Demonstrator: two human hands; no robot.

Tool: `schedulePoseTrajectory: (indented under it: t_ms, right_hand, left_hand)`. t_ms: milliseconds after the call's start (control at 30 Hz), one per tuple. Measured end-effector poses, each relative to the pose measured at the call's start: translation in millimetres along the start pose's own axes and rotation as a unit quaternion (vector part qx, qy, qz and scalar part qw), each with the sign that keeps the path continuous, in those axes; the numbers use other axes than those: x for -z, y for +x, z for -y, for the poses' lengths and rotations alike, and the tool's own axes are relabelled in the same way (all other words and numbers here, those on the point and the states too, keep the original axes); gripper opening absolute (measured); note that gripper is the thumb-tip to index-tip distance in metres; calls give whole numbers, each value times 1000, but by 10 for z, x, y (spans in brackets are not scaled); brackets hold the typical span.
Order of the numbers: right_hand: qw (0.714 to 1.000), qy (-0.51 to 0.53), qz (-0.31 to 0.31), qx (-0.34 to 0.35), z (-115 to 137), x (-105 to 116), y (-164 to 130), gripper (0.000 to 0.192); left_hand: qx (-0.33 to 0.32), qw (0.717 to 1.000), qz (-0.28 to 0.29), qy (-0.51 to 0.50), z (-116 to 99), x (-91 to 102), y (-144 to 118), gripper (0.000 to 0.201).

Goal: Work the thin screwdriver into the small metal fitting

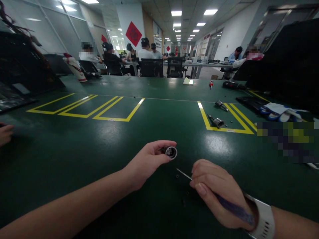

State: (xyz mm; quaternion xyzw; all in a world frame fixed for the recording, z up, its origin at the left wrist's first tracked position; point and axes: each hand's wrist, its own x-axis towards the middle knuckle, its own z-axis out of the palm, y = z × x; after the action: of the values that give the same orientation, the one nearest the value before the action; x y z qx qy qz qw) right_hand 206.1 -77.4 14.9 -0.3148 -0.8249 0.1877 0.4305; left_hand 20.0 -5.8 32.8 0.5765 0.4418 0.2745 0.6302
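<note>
In my left hand [146, 162], the thumb and fingers close on a short round metal part [171, 152], its open hollow end turned toward me. Small pieces inside that opening are too dark to make out. My right hand [219, 191] is wrapped round a screwdriver [184, 174] with a thin metal shaft and a purplish-blue handle. The shaft points up and left; its tip is apart from the metal part. Below the tip lies a small dark ring-like piece [177, 176]. Another tiny piece [187, 193] rests closer to me.
Two metal parts, one cup-ended [217, 122] and one farther back [221, 105], lie within yellow tape [206, 121] on the green table [112, 142]. White-and-blue gloves [281, 111] are at right. A red-handled tool [211, 84] lies farther off. Another person's hand [5, 133] shows at left.
</note>
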Motion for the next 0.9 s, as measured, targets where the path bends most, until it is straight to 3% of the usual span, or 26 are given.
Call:
schedulePoseTrajectory:
  t_ms: [133, 233, 333, 467, 667, 800, 900]
  right_hand:
    - [999, -23, 1, -33, 6, -20, 1, 19]
    - [986, 15, -6, -167, -37, -27, 24, 33]
    - [949, 99, -2, -300, -107, -19, 43, 38]
    - [926, 149, -4, -347, -171, -16, 56, 38]
    - [945, 100, 24, -311, -135, -34, 83, 38]
    - [988, -18, 50, -147, -50, -78, 45, 33]
    - [991, -88, 90, -34, -6, -111, 11, 24]
  left_hand:
    - [10, 1000, -4, 4, -4, -8, -3, 40]
    - [9, 1000, -5, 18, -26, -8, -10, 40]
    - [4, 999, 0, 37, -31, -2, -14, 39]
    - [4, 999, 4, 45, -17, 5, -3, 39]
    - [28, 999, 3, 31, -38, -4, -3, 40]
    - [28, 1000, -5, 5, -52, -19, -15, 41]
    - [23, 1000, -17, -9, -52, -32, -15, 40]
